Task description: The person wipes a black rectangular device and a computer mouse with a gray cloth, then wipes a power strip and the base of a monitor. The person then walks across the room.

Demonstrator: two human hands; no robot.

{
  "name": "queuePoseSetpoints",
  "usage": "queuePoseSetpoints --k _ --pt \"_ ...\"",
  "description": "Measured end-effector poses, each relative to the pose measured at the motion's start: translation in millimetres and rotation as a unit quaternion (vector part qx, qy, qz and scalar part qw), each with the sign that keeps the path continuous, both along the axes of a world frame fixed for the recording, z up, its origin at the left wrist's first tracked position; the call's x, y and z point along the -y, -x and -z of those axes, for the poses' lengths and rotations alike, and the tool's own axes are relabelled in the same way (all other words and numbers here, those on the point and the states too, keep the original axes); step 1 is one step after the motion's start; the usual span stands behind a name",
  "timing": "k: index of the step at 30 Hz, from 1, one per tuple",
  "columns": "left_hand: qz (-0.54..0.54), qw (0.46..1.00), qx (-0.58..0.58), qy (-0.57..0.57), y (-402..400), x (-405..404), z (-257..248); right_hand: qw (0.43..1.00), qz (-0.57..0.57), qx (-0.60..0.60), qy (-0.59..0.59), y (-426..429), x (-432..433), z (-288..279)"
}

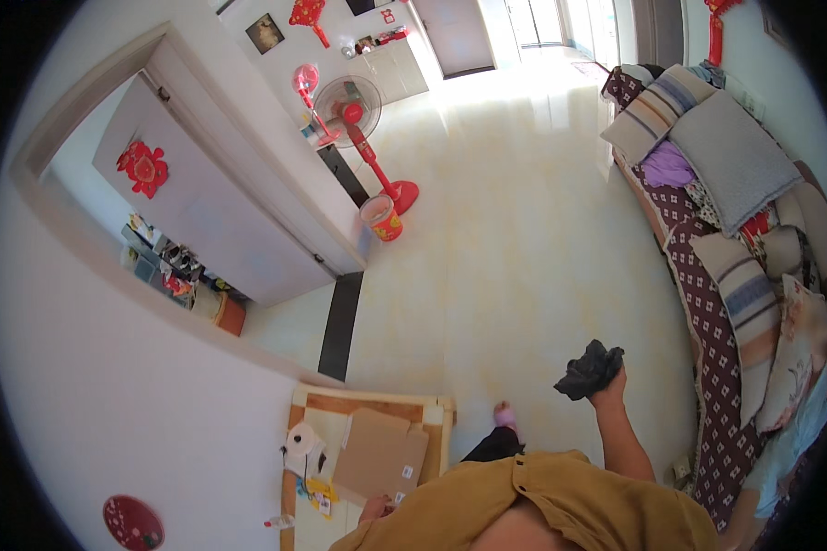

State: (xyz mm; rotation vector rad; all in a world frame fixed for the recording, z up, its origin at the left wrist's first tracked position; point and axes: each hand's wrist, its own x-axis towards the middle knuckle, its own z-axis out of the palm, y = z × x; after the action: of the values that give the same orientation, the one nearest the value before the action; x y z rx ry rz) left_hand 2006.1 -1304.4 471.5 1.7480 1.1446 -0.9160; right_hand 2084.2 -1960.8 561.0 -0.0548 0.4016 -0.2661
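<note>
My right hand (610, 390) grips a crumpled black plastic bag (590, 370) and holds it out over the tiled floor, to the right of my foot. Lower down, my left hand (374, 508) shows beside a flat cardboard box (379, 451) on the wood-edged table (369, 396). My shirt covers part of that hand, so its grip is unclear; a small reddish thing shows by its fingers. On the same table are a white roll (302, 438), a yellow packet (322, 490) and a clear plastic bottle (280, 522).
Along the right runs a sofa (713, 358) with several cushions; a person in light blue (796, 427) is on it. A red pedestal fan (379, 165) and a red bucket (382, 219) stand by the wall. An open door (207, 200) is at left. Pale floor tiles (517, 262) stretch ahead.
</note>
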Motion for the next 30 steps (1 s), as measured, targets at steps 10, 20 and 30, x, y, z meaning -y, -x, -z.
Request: queuePoseSetpoints --k 10,20,30 --pt "0.053 0.997 0.028 0.050 -400.9 179.9 46.5 0.978 0.177 -0.112 0.010 -180.1 157.4 17.1" --pt "0.371 0.837 0.312 0.252 -828.8 707.6 -68.1 0.958 0.286 0.010 0.025 -311.4 317.7 102.1" --pt "0.412 0.900 0.110 0.096 -1006.2 722.0 -1.6 0.986 0.122 0.116 -0.011 -668.5 541.3 13.3"
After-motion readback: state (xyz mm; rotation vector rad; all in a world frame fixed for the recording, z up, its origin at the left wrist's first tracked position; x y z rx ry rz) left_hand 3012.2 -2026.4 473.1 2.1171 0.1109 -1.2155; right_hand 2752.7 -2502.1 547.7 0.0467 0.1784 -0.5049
